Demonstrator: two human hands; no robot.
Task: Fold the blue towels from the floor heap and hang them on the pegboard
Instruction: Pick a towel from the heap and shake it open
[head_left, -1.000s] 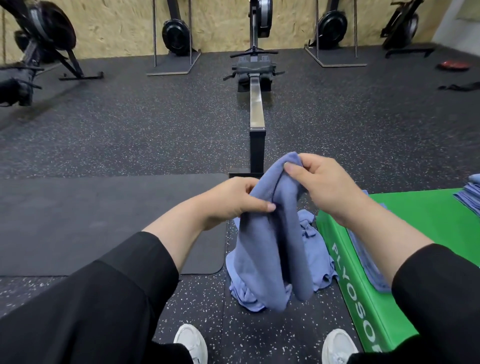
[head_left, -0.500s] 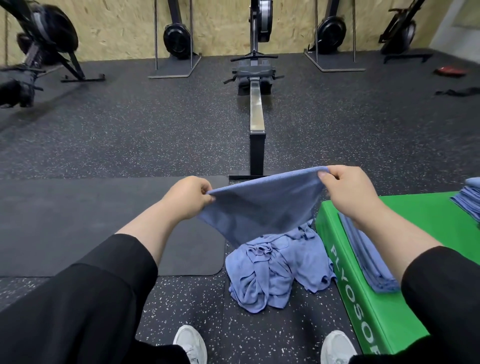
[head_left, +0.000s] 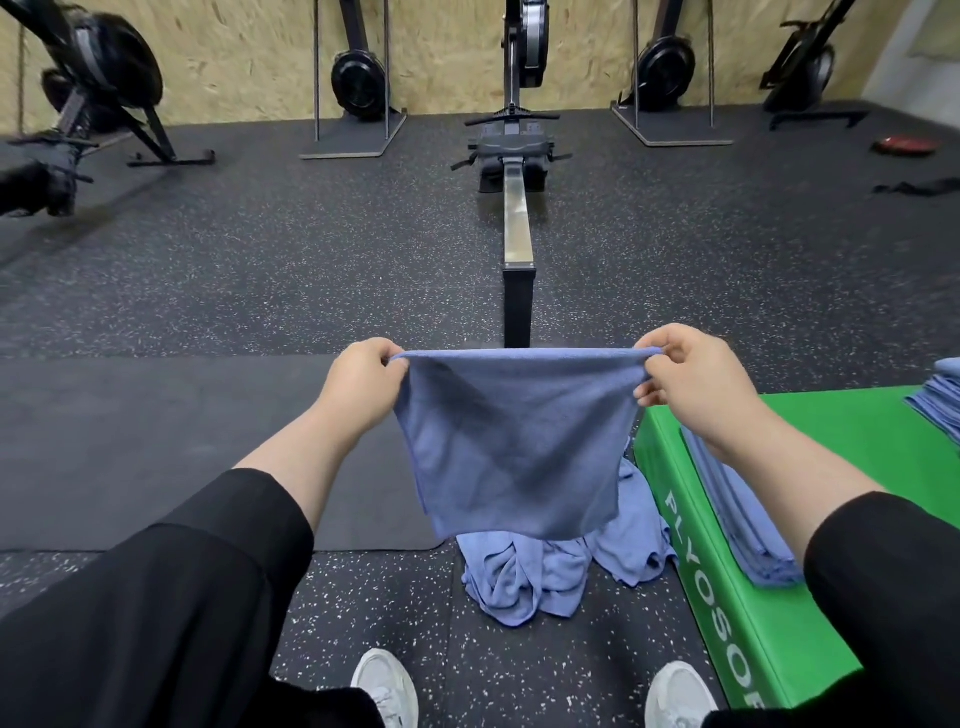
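Observation:
A blue towel (head_left: 514, 441) hangs flat and spread out in front of me, its top edge pulled straight. My left hand (head_left: 363, 382) pinches its upper left corner and my right hand (head_left: 685, 379) pinches its upper right corner. Below it, on the speckled floor, lies the crumpled heap of blue towels (head_left: 550, 566), partly hidden by the hanging towel. Folded blue towels (head_left: 737, 519) lie on the green box (head_left: 841, 441) to my right, with another folded stack (head_left: 937, 400) at its far edge. No pegboard is in view.
A rowing machine rail (head_left: 518, 239) runs away from me straight ahead, ending close behind the towel. A dark mat (head_left: 156, 441) lies on the floor to the left. More exercise machines (head_left: 358, 78) stand along the wooden back wall. My white shoes (head_left: 387, 686) are at the bottom.
My hands have moved apart from a bunched hold, spreading the towel out wide. Its top edge went from slanted to level and taut, and the cloth now hangs flat.

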